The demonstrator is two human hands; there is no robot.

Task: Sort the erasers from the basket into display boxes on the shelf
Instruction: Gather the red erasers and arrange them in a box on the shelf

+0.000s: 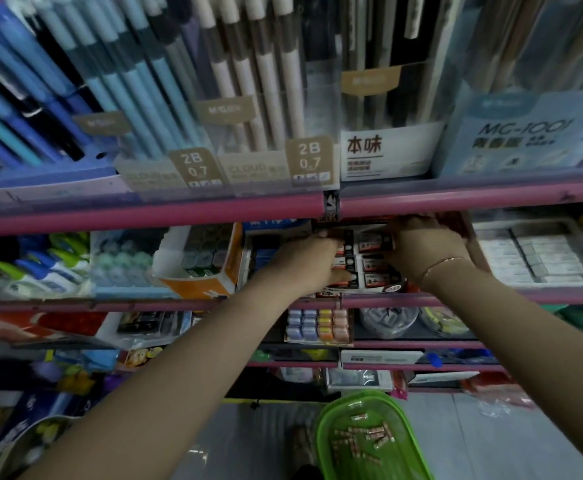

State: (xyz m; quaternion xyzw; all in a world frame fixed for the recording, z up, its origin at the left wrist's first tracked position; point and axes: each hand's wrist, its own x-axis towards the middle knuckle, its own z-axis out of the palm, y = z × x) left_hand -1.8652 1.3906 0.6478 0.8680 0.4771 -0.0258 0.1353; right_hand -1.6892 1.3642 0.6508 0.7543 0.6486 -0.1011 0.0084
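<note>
Head view: risk, erasers (369, 261) in box (359, 289) get knocked crooked or pushed out, since both hands crowd small box. Left hand (312, 263) reaches in, fingers curled at eraser row; holding 1 or not, can't tell. Right hand (425, 249) same, grip unclear. Basket (369, 441) on floor below, more erasers inside.

My right hand (425, 251) hides the display box's (369, 261) right end; basket (369, 441) cut off below; its erasers (362, 439) too small to read
</note>
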